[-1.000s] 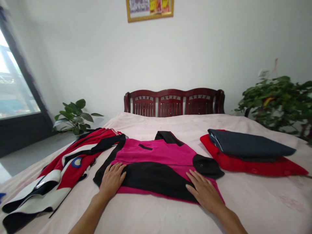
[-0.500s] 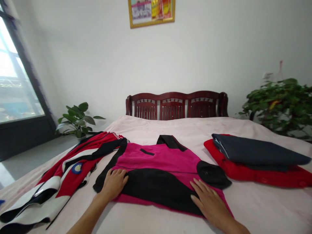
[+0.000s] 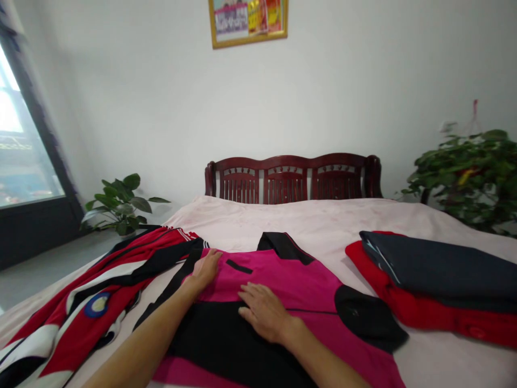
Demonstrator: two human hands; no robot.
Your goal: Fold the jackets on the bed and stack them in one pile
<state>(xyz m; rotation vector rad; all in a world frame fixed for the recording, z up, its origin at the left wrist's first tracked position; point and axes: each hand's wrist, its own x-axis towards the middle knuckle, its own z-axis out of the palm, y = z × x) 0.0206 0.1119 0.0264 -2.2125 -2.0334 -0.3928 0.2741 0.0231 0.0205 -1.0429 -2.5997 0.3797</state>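
Note:
A magenta and black short-sleeved shirt [image 3: 311,280] lies spread on the bed, its dark collar pointing toward the headboard. On its upper left part, close to the shoulder, rests my left hand [image 3: 207,270], fingers stretched out flat. My right hand [image 3: 264,308] lies on the middle of the shirt, where the magenta meets the black panel, with its fingers spread. Neither hand grips the cloth. My forearms cover part of the lower shirt and its left sleeve.
A red, white and navy garment [image 3: 133,280] lies loosely at the left. Folded at the right are a dark blue garment [image 3: 440,267] and red clothing [image 3: 424,315] beneath it. A pink sheet [image 3: 323,215] covers the bed before a wooden headboard [image 3: 285,186]. Potted plants [image 3: 121,202] flank it.
Both hands have slid up the shirt toward the collar; my right hand also moved left to its middle. The view has come closer, and the shirt stays spread.

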